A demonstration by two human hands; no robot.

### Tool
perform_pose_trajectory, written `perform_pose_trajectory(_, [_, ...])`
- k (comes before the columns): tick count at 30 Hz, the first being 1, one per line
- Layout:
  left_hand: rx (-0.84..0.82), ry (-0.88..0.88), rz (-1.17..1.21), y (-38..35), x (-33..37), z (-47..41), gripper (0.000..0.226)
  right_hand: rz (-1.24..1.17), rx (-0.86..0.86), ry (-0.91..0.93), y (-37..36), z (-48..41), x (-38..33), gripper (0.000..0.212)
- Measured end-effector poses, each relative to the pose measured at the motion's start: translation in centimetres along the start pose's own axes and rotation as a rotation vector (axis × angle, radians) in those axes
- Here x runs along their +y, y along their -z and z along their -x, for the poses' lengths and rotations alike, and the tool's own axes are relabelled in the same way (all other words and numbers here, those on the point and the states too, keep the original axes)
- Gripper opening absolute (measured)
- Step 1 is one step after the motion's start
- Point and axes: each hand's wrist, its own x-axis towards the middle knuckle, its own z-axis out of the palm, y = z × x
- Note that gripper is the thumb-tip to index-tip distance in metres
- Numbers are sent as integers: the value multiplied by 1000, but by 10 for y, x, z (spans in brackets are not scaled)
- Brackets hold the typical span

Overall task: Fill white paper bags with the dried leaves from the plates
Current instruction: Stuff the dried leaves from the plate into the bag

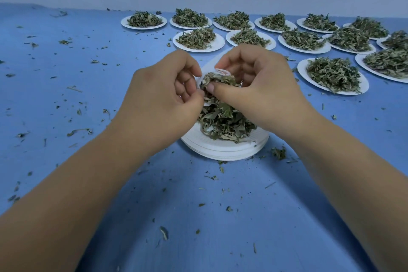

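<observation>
Left hand (159,95) pinches white paper bag (221,71) rim; right hand (260,86) grasps opposite rim, thumb pressing dried leaves (218,79); plates (220,150) beneath.

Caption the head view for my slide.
Left hand and right hand stuff leaves into a white bag over stacked plates.

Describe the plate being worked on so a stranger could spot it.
On the blue table, ignore the rows of leaf-heaped plates along its far edge. The plate lies nearest the person, below the left hand and right hand gripping a paper bag. It alone tops a stack of plates.
</observation>
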Motion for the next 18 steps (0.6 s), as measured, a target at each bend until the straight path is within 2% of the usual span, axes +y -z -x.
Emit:
perform_pose_trajectory(5, [54,15,155,-2,3,2,25,154,-32,-2,-2,-1,2,24])
perform_pose_trajectory(11, [-85,-52,260,-3,12,7,24,331,-11,-29,-4,-8,2,32])
perform_pose_trajectory(18, [51,40,189,-1,5,2,24,318,-41,-17,-2,-6,-1,34])
